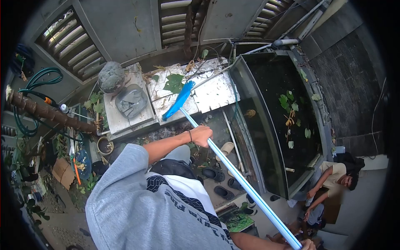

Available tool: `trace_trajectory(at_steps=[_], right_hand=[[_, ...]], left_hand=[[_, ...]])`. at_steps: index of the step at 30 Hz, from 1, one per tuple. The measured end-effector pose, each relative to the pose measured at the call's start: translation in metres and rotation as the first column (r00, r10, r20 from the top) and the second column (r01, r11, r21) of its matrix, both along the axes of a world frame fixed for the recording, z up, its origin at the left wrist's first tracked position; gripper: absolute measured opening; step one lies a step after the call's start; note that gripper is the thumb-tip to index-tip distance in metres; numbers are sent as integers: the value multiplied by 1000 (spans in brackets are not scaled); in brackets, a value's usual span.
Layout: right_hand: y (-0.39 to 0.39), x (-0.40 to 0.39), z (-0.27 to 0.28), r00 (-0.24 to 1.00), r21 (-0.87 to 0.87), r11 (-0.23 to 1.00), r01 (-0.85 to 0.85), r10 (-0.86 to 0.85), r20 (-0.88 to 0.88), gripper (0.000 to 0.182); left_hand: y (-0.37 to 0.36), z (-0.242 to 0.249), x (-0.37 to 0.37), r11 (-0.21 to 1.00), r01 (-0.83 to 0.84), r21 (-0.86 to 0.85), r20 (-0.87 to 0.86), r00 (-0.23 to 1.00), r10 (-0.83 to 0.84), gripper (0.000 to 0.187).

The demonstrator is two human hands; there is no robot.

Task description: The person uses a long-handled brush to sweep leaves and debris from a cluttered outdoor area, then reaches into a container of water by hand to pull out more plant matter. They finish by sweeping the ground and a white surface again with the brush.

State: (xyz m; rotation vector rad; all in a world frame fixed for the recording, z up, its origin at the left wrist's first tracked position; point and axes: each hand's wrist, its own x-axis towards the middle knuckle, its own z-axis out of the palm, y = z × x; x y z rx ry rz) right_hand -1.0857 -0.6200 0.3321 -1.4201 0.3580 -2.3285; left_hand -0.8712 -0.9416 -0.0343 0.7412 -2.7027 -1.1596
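My left hand (202, 136), with a dark band on its wrist, is wrapped round the blue-and-white striped handle of a broom (233, 170). At the lower right edge my right hand (307, 245) closes round the handle's other end, partly cut off by the frame. The broom's blue bristle head (180, 102) is over the white slabs (216, 89), beside a large green leaf (174, 83). Bits of leaf litter are scattered on the slabs. Left of the bristles, a clear plastic container (132, 101) sits on a slab near a round stone (111, 77).
A glass-sided tank (271, 125) of dark water with floating leaves stands right of the slabs. Clogs (213, 174) and slippers lie on the ground by my feet. A person (333, 179) sits at the lower right. A green hose (41, 79) hangs at the left.
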Motion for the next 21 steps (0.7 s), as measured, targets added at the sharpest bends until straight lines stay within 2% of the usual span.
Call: trace_trajectory(at_steps=[3,5,6,7,9,10,11,13,17,18,19,21], right_hand=[[-30,-32,-15,983,139,989,44,-68,170,28],[-41,-95,-41,988,257,966,-1,-39,151,33],[-65,-100,-46,978,290,954,74,-126,166,33],[-92,-102,-49,961,330,932,151,-216,172,33],[-122,-139,-64,978,362,929,79,-142,154,32],[-137,-143,-65,968,372,923,95,-174,183,31],[-150,-147,-64,968,373,925,71,-154,200,30],[-180,-137,-58,984,388,921,34,-99,149,28],[-223,-109,-50,994,378,926,-13,-30,109,26],[-227,-104,-45,994,383,923,37,-72,78,25],[-230,-98,-37,995,386,922,1,-38,90,25],[-236,-87,-24,994,373,926,64,-94,62,25]], left_hand=[[-9,-36,0,997,14,77,58,998,-19,28],[-21,-55,-7,972,-221,76,-128,965,230,27],[-31,-53,-14,962,-266,68,-74,960,271,29],[-44,-72,-23,961,-275,31,-33,961,276,26],[-64,-80,-38,948,-317,-9,-7,948,317,23],[-71,-90,-43,933,-360,3,-46,932,360,22],[-81,-99,-48,919,-392,33,-84,916,393,22],[-107,-102,-52,920,-381,90,9,924,382,32],[-156,-106,-62,898,-435,68,-60,896,439,25],[-167,-105,-67,902,-430,48,-94,897,433,23],[-177,-101,-73,904,-427,27,-128,895,427,22],[-188,-89,-84,912,-405,65,-157,898,411,18]])
